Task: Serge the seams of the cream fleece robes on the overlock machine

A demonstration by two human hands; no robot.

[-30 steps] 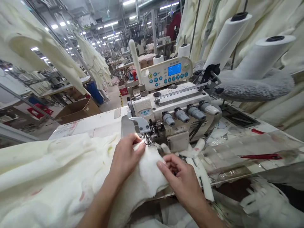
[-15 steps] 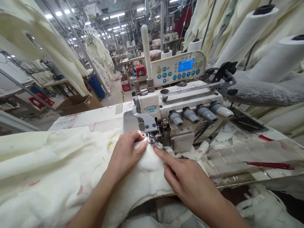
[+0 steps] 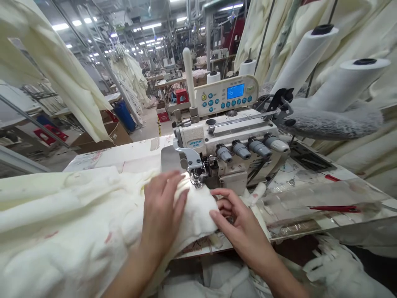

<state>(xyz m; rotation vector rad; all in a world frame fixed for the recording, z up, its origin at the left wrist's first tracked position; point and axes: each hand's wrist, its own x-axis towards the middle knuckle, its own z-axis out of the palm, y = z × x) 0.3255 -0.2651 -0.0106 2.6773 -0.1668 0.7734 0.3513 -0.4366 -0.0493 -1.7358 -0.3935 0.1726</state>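
Cream-white fleecy fabric (image 3: 89,223) spreads over the left of the sewing table, and its right part lies beneath the presser foot (image 3: 196,180) of a white overlock sewing machine (image 3: 229,132). My left hand (image 3: 161,207) rests flat on the cloth just left of the foot, fingers extended and slightly blurred. At the fabric's right edge is my right hand (image 3: 240,221), its thumb on top and the other fingers curled at or behind the edge. Part of those fingers' contact with the cloth is hidden.
Red-handled tweezers (image 3: 335,208) lie on the plastic-covered table at right. Large white thread cones (image 3: 304,58) stand behind the machine. A cardboard box (image 3: 118,134) is beyond the table at left. Cream fabric pieces (image 3: 71,70) hang on both sides.
My right hand has moved from beside the presser foot to the fabric's right edge, its thumb now on the cloth. My left hand has lifted its pinch and flattened. The view shifted slightly.
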